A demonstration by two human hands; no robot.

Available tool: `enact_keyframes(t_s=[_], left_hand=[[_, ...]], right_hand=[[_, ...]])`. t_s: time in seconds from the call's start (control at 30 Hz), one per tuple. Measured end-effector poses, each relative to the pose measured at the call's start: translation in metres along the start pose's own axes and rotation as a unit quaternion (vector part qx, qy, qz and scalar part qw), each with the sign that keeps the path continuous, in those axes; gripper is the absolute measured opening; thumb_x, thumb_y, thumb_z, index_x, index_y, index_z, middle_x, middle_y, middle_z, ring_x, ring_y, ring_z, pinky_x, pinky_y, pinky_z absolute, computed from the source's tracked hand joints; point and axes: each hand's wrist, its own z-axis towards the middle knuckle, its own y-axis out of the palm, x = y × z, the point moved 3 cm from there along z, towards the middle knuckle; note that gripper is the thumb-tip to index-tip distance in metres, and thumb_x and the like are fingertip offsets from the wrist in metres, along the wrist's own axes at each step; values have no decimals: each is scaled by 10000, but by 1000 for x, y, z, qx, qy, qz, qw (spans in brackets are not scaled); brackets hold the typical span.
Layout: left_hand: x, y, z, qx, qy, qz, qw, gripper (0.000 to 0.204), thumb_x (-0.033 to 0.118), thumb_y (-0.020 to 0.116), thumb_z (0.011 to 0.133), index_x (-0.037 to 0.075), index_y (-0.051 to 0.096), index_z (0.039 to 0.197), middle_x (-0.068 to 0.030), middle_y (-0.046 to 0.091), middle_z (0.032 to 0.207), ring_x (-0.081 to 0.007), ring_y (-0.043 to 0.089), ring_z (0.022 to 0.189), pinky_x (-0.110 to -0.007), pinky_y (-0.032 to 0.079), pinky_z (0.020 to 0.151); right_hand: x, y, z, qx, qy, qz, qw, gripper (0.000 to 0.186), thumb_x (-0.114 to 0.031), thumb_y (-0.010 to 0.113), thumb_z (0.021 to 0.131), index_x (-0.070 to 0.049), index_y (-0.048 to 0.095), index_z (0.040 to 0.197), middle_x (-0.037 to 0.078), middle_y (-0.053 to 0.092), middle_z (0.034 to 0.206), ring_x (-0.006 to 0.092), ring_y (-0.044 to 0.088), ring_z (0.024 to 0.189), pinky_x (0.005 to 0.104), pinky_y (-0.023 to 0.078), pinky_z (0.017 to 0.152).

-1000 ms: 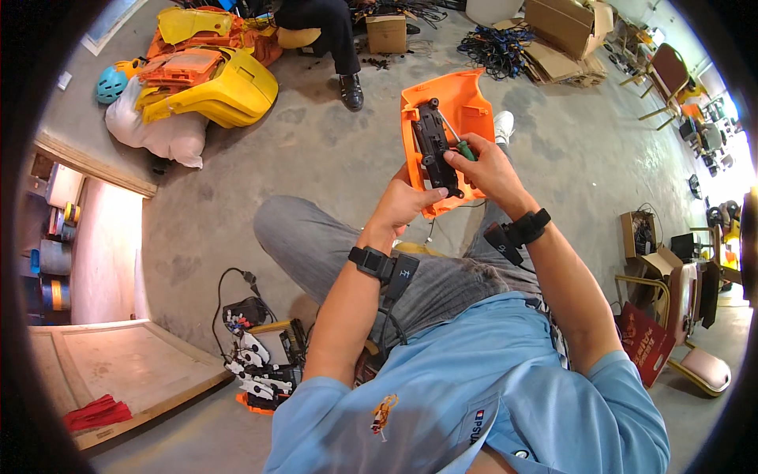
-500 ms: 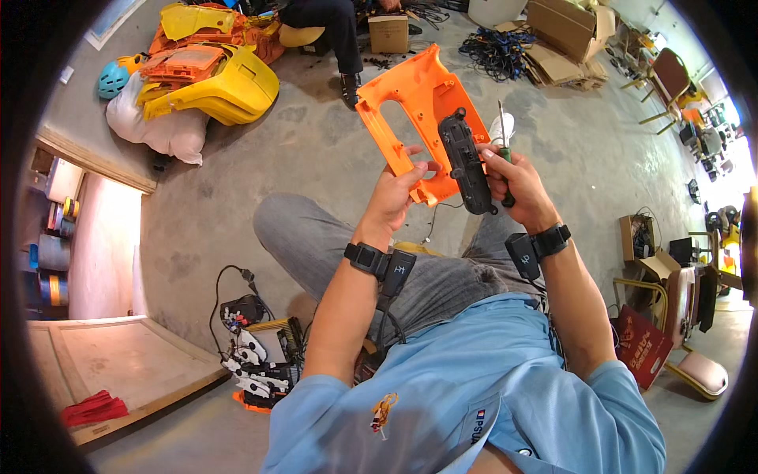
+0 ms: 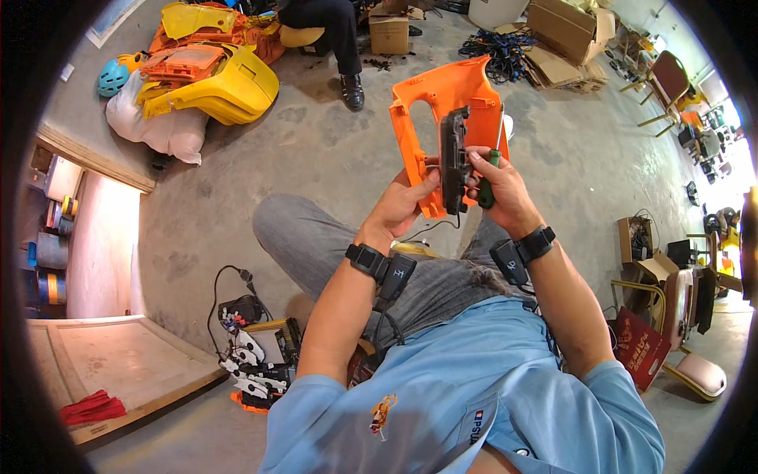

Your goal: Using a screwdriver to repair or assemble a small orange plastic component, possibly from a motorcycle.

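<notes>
Orange plastic housing held upright in mid-air above lap, long axis near to far. Dark elongated module lies along its right half, same axis. Left hand closed on housing's near left edge, thumb on module. Right hand just right of module, fingers on its side, gripping green-handled screwdriver. Concrete floor below.

One orange plastic housing, one black component, one green-handled screwdriver, two wrist straps, one blue helmet, one red cloth.
</notes>
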Motion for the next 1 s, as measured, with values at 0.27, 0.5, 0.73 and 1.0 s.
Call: enact_keyframes(t_s=[0.27, 0.5, 0.73, 1.0], left_hand=[[6, 4, -3, -20, 25, 66, 997, 364, 152, 668, 987, 32, 561, 1314, -60, 655, 1197, -171, 633, 1127, -331, 528, 974], [4, 6, -2, 25, 3, 107, 994, 376, 132, 719, 949, 24, 568, 1276, -58, 651, 1152, -162, 635, 1084, -312, 521, 975], [4, 5, 3, 117, 80, 275, 951, 274, 168, 731, 937, 19, 611, 1133, -65, 652, 1095, -171, 645, 1012, -306, 534, 849], [18, 5, -6, 260, 258, 659, 656, 478, 270, 856, 763, -9, 582, 1039, -164, 599, 1030, -368, 523, 1098, -470, 434, 951]], right_hand=[[-17, 22, -17, -4, 20, -169, 985, 449, -458, 517, 1050, -42, 639, 1168, 18, 689, 1025, 66, 622, 797, 226, 488, 581], [-10, 27, -22, 25, 5, -125, 992, 494, -494, 569, 1017, -28, 639, 1165, 1, 675, 944, 65, 595, 741, 217, 420, 538], [3, 3, -10, 12, 17, -271, 962, 372, -339, 745, 899, -53, 626, 1106, -6, 635, 914, 69, 545, 698, 228, 422, 560], [-19, 12, -26, -42, -26, -29, 998, 389, -271, 706, 923, -54, 611, 1232, 48, 700, 1072, 72, 573, 724, 214, 428, 568]])
